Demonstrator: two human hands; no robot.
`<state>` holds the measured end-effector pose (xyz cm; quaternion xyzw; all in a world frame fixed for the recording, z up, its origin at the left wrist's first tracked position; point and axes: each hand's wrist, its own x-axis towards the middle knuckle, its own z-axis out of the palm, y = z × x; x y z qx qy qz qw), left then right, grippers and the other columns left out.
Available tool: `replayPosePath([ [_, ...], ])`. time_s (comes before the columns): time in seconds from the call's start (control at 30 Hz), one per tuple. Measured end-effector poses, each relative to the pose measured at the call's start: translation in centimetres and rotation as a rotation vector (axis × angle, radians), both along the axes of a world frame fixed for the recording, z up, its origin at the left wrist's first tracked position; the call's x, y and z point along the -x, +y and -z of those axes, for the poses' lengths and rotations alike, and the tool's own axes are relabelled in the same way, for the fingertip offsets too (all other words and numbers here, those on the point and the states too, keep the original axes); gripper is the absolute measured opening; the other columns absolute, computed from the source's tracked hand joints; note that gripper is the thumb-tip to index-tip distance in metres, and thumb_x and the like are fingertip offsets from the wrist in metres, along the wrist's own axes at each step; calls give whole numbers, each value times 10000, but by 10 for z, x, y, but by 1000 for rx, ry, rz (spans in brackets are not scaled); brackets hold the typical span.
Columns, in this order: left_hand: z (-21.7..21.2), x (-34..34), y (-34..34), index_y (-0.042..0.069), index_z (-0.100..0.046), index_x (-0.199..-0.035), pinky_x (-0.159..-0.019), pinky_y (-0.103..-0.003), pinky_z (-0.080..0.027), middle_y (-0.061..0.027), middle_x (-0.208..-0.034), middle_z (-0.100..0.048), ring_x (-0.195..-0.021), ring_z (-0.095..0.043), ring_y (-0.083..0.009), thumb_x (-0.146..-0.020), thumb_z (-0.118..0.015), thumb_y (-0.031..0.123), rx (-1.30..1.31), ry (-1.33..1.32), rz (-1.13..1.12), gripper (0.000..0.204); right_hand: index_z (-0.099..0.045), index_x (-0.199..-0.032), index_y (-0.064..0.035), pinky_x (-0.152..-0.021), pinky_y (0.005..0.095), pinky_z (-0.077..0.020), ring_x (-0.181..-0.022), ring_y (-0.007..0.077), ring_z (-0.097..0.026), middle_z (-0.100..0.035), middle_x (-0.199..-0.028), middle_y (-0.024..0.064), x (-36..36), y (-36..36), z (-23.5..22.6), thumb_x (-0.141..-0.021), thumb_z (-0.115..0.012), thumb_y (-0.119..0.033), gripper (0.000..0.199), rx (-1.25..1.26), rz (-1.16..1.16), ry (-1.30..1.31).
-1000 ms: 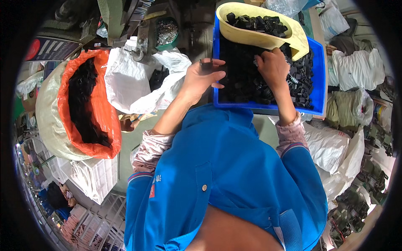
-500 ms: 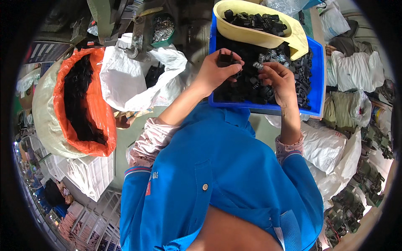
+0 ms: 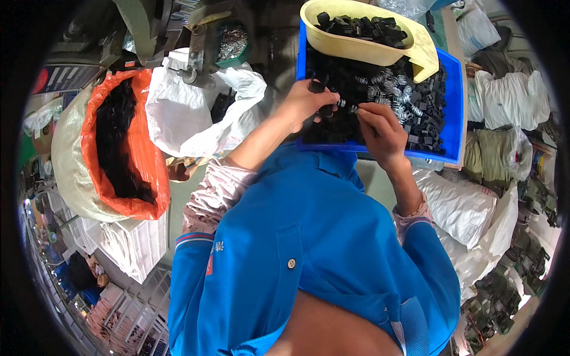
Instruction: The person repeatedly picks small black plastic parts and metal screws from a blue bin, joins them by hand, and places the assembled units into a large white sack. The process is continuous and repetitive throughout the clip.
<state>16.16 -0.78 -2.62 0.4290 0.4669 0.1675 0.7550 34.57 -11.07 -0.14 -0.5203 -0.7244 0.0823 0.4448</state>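
Note:
My left hand is closed around a black plastic part, which it holds over the blue bin. Close by on its right, my right hand pinches a small metal coil spring between thumb and fingertips. The spring points at the black part; whether the two touch is too small to tell. Beneath and beyond my hands, loose springs lie among small black plastic pieces in the bin.
A pale yellow tub with black pieces sits across the bin's far side. To the left stand a white bag and an orange-lined sack of black pieces. A green dish holds small metal parts. White sacks lie to the right.
My right hand has moved left and slightly nearer, bringing the spring close to the black part. My left hand has turned the part and shifted slightly; more loose springs are now visible.

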Motion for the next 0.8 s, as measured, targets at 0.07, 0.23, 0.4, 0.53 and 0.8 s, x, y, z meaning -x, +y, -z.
replayPosePath([
  [0.07,-9,-1,-5,42,-625,-876,-480,-258,-476,-69,-941,-703,-760,-668,-132,-792,-782,104,-106,52,-21,188,-665,-1019,8,-731,254,-521,-808,154,-660,-686,-926,93,-7,-5,6,-852,-674,45,171,182,69,236],
  [0.23,-9,10,-13,-2,-651,-992,-654,-261,-555,-84,-1000,-698,-859,-664,-128,-786,-758,5,-228,-171,-51,232,-665,-1055,31,-731,225,-510,-784,93,-636,-693,-887,52,-14,12,-1,-910,-663,-47,165,600,3,751],
  [0.4,-15,22,-21,8,-661,-1120,-767,-236,-531,-63,-989,-704,-872,-645,-94,-761,-757,-30,-532,-140,-79,373,-672,-1079,12,-659,208,-497,-732,79,-625,-702,-857,61,2,33,-19,-900,-688,-80,202,697,-100,682],
  [0.53,-25,30,-27,4,-687,-1067,-778,-242,-519,-62,-972,-709,-873,-636,-83,-743,-769,-29,-635,-49,-109,336,-695,-1034,-3,-620,223,-495,-712,102,-638,-697,-854,58,11,47,-22,-882,-689,-42,157,663,-190,514],
  [0.8,-34,48,-37,9,-680,-1065,-805,-242,-513,-54,-945,-699,-884,-622,-82,-750,-792,8,-643,55,-246,335,-695,-1044,-22,-699,338,-526,-804,287,-655,-653,-927,148,33,79,-59,-853,-675,-43,193,379,-512,-110],
])
